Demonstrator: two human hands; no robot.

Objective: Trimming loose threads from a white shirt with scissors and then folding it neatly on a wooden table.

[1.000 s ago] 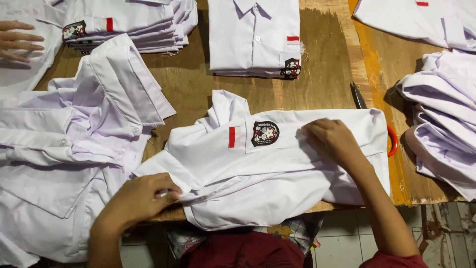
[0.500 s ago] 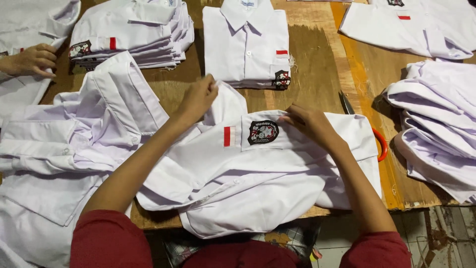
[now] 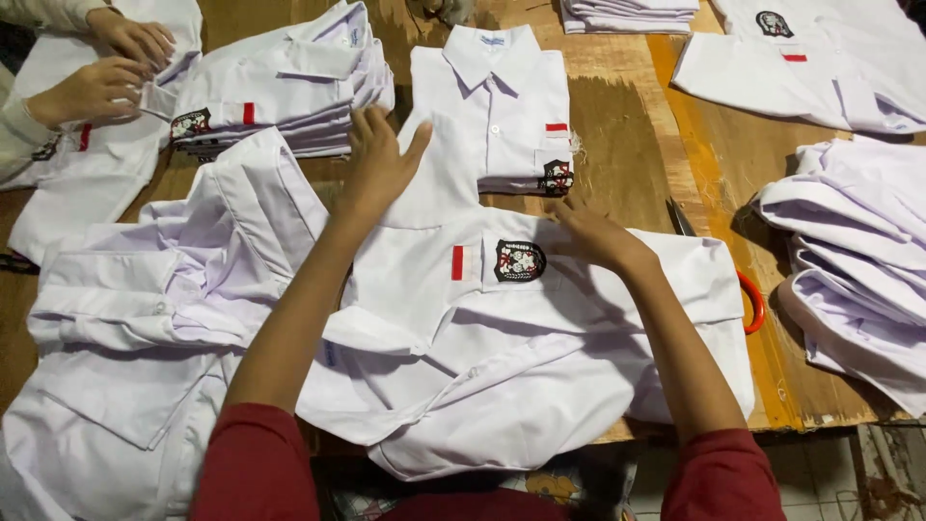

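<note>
A white shirt (image 3: 540, 338) with a red stripe and a dark round badge on its pocket lies spread across the wooden table (image 3: 617, 125) in front of me. My left hand (image 3: 378, 159) lies flat, fingers apart, on the shirt's collar end at the far side. My right hand (image 3: 598, 234) presses down on the shirt just right of the badge. Neither hand grips anything.
A folded shirt (image 3: 497, 106) lies just beyond my hands, and a stack of folded shirts (image 3: 280, 96) sits to its left. Loose shirts are piled at left (image 3: 145, 309) and right (image 3: 858, 260). Another person's hands (image 3: 106, 68) work at the far left. Orange-handled scissors (image 3: 748, 299) lie right of the shirt.
My left hand has moved from the shirt's near left edge up to its collar end. The right hand has slid slightly left toward the badge. The view has tilted nearer.
</note>
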